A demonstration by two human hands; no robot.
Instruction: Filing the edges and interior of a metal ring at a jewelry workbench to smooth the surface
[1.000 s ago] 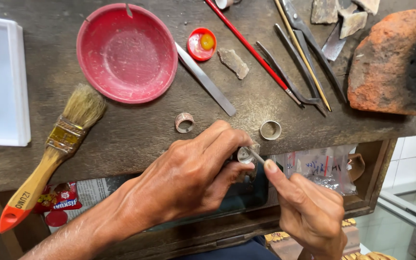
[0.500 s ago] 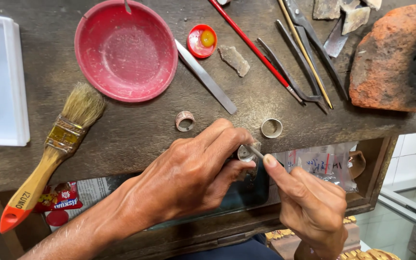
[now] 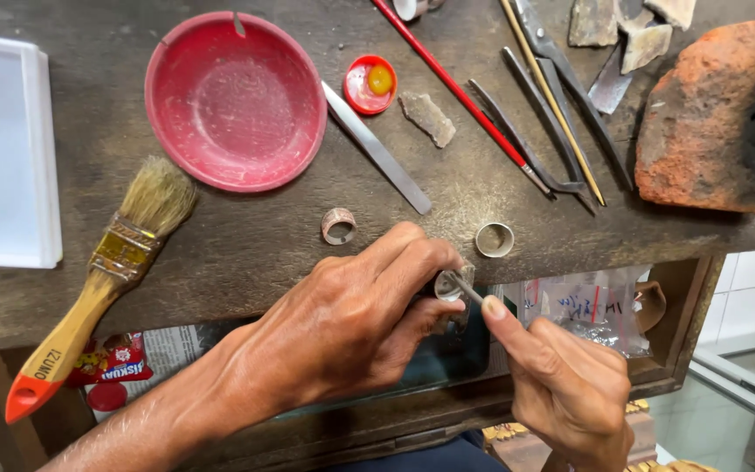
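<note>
Left hand (image 3: 351, 328) pinches ring (image 3: 447, 286); right hand (image 3: 570, 393) files it.

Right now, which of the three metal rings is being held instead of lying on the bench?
The ring pinched in the left hand, at the bench edge. The right hand puts a thin tool to it. The other rings lie untouched.

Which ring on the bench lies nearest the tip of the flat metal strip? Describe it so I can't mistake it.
Start at the red bowl, then follow the flat metal strip down to its lower tip. Just right lies a plain silver ring; the other loose ring is left, pinkish.
</note>
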